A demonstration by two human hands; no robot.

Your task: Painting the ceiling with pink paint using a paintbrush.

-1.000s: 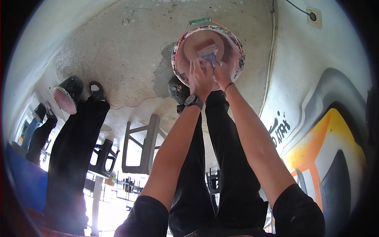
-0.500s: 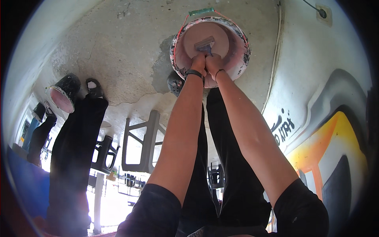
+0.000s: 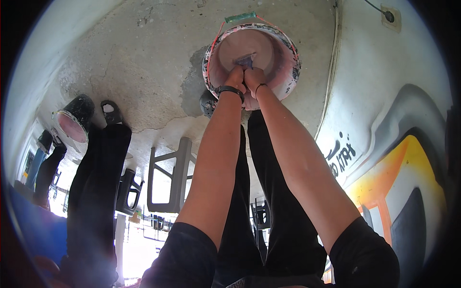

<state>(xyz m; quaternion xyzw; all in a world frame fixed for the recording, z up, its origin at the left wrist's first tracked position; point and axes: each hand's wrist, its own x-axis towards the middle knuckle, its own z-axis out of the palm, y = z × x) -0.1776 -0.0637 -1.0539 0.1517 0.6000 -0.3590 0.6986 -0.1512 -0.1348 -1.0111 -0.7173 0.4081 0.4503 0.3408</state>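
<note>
In the head view, a pink-coated bucket (image 3: 251, 55) is seen on a rough grey concrete floor (image 3: 144, 62), beside a painted wall (image 3: 384, 144), with the left hand (image 3: 236, 79) and right hand (image 3: 253, 79) closed together on a scraper (image 3: 245, 61) inside the bucket, and a second bucket (image 3: 72, 126) well apart from it.

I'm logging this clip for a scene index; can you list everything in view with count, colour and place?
bucket: one, pink inside, paint-smeared rim, top centre on the floor
scraper: one, grey blade, inside the bucket
second bucket: one, dark with pink inside, far left
stool: one, grey, centre left
floor: bare concrete, cracked
wall: white, with yellow and grey painting, right
other person's legs: dark trousers, left
left hand: on the scraper, black wristband
right hand: on the scraper
</note>
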